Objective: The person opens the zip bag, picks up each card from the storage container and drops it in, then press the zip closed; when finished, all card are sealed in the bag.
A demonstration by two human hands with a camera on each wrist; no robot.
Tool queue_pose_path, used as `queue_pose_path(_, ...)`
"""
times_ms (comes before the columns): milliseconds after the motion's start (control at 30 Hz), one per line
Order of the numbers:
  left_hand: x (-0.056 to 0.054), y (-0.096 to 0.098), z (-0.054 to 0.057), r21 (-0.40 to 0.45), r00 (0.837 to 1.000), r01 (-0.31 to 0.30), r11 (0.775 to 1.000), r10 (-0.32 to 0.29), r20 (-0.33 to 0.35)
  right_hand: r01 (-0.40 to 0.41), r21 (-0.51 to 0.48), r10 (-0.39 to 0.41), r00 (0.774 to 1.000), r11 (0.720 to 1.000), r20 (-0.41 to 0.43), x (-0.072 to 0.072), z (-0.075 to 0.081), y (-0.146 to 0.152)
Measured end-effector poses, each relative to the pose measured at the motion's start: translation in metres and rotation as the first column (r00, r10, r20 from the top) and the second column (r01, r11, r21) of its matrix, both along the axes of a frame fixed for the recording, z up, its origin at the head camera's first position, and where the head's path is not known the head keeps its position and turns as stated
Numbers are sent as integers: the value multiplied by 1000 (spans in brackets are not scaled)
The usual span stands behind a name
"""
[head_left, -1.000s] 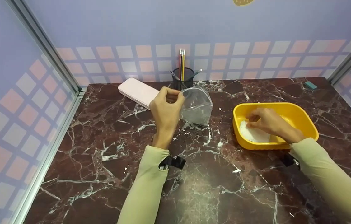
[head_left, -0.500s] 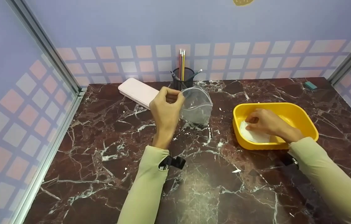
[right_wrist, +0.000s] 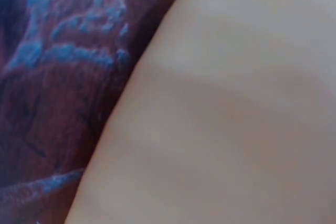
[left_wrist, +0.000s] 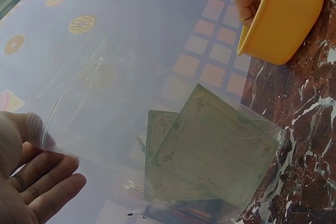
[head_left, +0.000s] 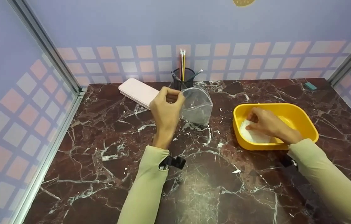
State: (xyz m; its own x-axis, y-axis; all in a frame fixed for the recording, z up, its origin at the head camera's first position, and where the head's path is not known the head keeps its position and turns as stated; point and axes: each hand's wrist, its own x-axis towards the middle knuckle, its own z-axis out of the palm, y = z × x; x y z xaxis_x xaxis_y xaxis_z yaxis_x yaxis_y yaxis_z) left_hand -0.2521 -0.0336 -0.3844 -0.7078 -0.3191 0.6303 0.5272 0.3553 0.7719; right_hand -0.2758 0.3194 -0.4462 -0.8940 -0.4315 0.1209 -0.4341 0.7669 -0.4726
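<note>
Yellow tub [head_left: 303, 124], biggest of the loose things, stands to the right on the table [head_left: 100, 186], probably there because it suits the right hand [head_left: 269, 123], which dips into its left end with fingers bent. Pink case [head_left: 138, 91] lies flat and aslant at the back left, partly behind the left hand [head_left: 166, 112], perhaps laid there to leave the front free. Clear zip bag [head_left: 197, 109] hangs between case and tub; the left thumb and forefinger pinch its edge near the seal, likely so the pouch hangs upright within reach. Behind it a black mesh cup [head_left: 188, 82] holds pencils [head_left: 183, 62], most likely to stop them rolling. White paper [head_left: 256, 137] lies in the tub under the right thumb; I cannot tell whether it is pinched or merely touched, and the blurred right wrist view shows no fingers. Bordered cards [left_wrist: 226, 145] overlap askew, apparently inside the bag, settled low by their own weight, I would judge. Teal block [head_left: 311, 86], smallest, rests at the back right, well apart.
</note>
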Motion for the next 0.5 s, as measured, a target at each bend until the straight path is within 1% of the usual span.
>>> queue_pose_path(100, 0, 0, 0, -3, 1000, 0, 1000, 0, -5, -2, -11, 2, 1000, 1000, -6, 0, 2, 0)
queue_pose_path(233, 0, 0, -1, -9, 1000, -6, 1000, 6, -7, -24, -36, 24, 1000, 999, 0, 1, 11, 0)
queue_pose_path(400, -1, 0, 0, -1, 1000, -3, 1000, 3, -2, -82, -86, 82, 997, 993, 0, 3, 27, -2)
queue_pose_path(500, 0, 0, 0, 1, 1000, -3, 1000, 3, 4, -121, -110, 119, 993, 986, -25, 5, 36, -5)
